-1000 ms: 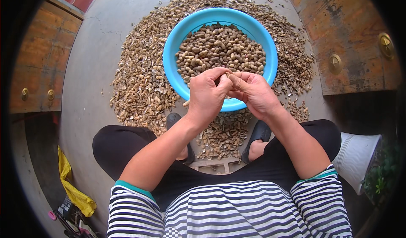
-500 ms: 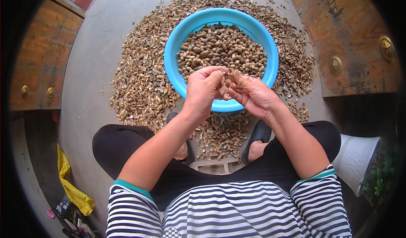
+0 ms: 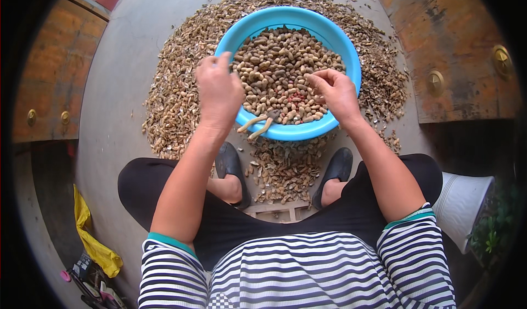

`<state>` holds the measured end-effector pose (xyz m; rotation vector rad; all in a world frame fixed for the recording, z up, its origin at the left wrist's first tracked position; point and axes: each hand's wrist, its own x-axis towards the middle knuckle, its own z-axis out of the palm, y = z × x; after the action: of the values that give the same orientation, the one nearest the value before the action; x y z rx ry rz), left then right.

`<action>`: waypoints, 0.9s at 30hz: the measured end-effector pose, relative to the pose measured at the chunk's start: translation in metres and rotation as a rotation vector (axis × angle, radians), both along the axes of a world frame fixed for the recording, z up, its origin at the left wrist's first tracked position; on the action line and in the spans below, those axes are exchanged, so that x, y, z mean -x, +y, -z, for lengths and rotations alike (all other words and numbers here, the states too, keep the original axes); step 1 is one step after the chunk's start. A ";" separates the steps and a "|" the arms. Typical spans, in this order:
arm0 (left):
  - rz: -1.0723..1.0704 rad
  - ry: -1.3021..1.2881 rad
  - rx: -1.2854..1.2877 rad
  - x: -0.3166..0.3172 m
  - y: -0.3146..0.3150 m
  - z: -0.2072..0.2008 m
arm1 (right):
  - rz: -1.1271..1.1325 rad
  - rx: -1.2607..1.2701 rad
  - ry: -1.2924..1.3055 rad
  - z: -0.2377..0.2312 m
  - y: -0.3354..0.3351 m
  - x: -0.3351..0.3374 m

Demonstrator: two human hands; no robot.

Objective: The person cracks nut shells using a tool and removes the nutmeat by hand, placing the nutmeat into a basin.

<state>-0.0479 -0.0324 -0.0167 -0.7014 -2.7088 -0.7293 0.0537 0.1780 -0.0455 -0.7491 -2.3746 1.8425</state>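
Observation:
A light-blue plastic basin (image 3: 351, 51) full of unshelled peanuts (image 3: 274, 56) stands on the floor in front of me. Reddish shelled kernels (image 3: 297, 96) lie among them toward the near side. A tool with two pale handles and a dark head (image 3: 262, 124), like small pliers, rests on the near rim, its handles jutting out toward me. Over the left rim is my left hand (image 3: 219, 92), its fingers smeared by motion. My right hand (image 3: 337, 93) is above the peanuts at the right, thumb and fingers pinched together; what lies between them is too small to make out.
Broken peanut shells (image 3: 181, 100) are heaped around the basin, and more shells (image 3: 288, 171) lie between my dark shoes (image 3: 230, 169). Wooden doors (image 3: 455, 51) flank both sides. A white pot (image 3: 464, 204) stands at right, a yellow bag (image 3: 96, 243) at left.
My hands were together over the basin's near side; now they are apart, the left moved to the left rim, the right slightly up and right. The kernels and pale-handled tool are now uncovered.

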 end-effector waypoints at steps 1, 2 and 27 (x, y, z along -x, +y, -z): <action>0.088 -0.113 -0.072 -0.005 0.004 0.001 | 0.045 0.123 -0.006 -0.005 -0.004 0.000; 0.085 -0.116 -0.071 -0.010 0.009 0.002 | 0.091 0.246 -0.013 -0.008 -0.007 0.000; 0.485 -0.388 -0.501 -0.052 0.037 0.002 | -0.181 1.249 -0.033 -0.029 -0.020 -0.021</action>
<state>0.0038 0.0046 -0.0191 -1.1896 -2.4922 -1.7395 0.0742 0.1584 -0.0163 -0.5455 -1.0464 3.3112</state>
